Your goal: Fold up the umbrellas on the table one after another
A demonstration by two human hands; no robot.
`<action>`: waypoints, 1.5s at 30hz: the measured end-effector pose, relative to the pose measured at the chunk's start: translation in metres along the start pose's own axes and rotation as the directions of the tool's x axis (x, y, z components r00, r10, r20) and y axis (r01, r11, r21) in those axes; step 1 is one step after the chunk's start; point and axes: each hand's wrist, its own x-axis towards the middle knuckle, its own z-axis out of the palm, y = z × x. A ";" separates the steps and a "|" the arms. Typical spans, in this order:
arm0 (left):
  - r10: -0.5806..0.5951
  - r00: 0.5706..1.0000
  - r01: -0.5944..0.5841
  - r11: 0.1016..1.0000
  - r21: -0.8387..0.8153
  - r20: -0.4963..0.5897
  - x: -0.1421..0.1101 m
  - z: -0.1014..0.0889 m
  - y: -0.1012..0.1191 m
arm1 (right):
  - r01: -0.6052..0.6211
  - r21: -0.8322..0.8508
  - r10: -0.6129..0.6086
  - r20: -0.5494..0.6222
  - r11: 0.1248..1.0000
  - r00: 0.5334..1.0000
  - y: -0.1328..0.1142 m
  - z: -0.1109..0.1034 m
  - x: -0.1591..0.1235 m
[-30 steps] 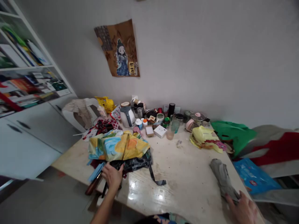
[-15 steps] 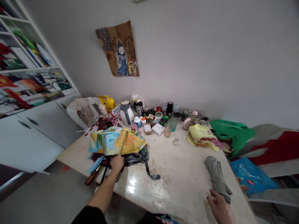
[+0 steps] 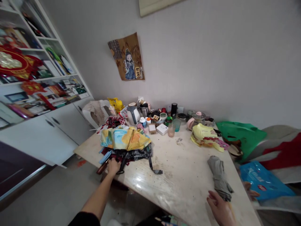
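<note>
Head view: a person's left hand (image 3: 114, 166) reaches into a heap of folded umbrellas at the worktop's (image 3: 176, 169) near-left edge, among the handles, its fingertips hidden, so whether it grips one cannot be told. A yellow-and-blue umbrella (image 3: 124, 139) lies just beyond that hand, atop a dark patterned umbrella (image 3: 139, 154) whose loose strap (image 3: 156, 171) trails right; a brown handle (image 3: 101, 169) juts out just left of the fingers. Well apart, the right hand (image 3: 218, 205) hangs with fingers loosely parted at the near end of a gray folded umbrella (image 3: 217, 175); contact is unclear. Sorting by feel among the handles seems wisest with one shaft taken at a time, fabric left unpulled, the strap kept from snagging and handle ends kept from tipping over the edge.
</note>
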 end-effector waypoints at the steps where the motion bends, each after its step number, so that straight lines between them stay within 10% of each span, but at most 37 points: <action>1: 0.004 1.000 -0.004 1.000 -0.006 0.002 0.000 0.002 0.002 | -0.004 0.006 0.004 0.009 1.000 1.000 -0.001 0.000 -0.001; 15: 0.033 0.967 0.081 0.900 -0.428 0.251 0.039 -0.019 0.003 | -0.014 -0.037 0.016 0.070 0.999 0.997 -0.016 0.023 0.013; 22: 0.335 0.818 0.198 0.600 -0.775 0.468 0.015 -0.113 0.005 | 0.055 -0.022 -0.052 0.099 0.998 0.994 -0.057 0.050 0.017; 25: 0.613 0.658 0.608 -0.089 -0.789 0.438 -0.016 -0.164 0.036 | 0.081 -0.032 -0.076 0.128 0.996 0.989 -0.075 0.060 0.014; 28: 0.791 0.495 0.783 -0.227 -0.579 0.360 -0.050 -0.192 0.083 | 0.140 -0.005 -0.138 0.138 0.990 0.981 -0.098 0.069 0.005; 34: 0.939 -0.028 0.851 0.203 -0.485 0.343 -0.107 -0.218 0.190 | 0.479 0.003 -0.479 -0.029 0.878 0.878 -0.170 0.039 -0.057; 38: 0.774 -0.471 0.739 0.608 -0.291 0.424 -0.161 -0.244 0.245 | 0.677 -0.486 -0.819 -0.464 0.553 0.336 -0.207 -0.008 -0.110; 40: 0.637 -0.645 0.630 0.756 -0.177 0.422 -0.192 -0.250 0.263 | 0.578 -0.659 -0.869 -0.444 0.482 0.219 -0.209 -0.029 -0.123; 45: 0.279 -0.873 0.321 0.946 0.041 0.399 -0.272 -0.233 0.298 | 0.425 -0.636 -0.755 -0.437 0.644 0.489 -0.158 -0.091 -0.122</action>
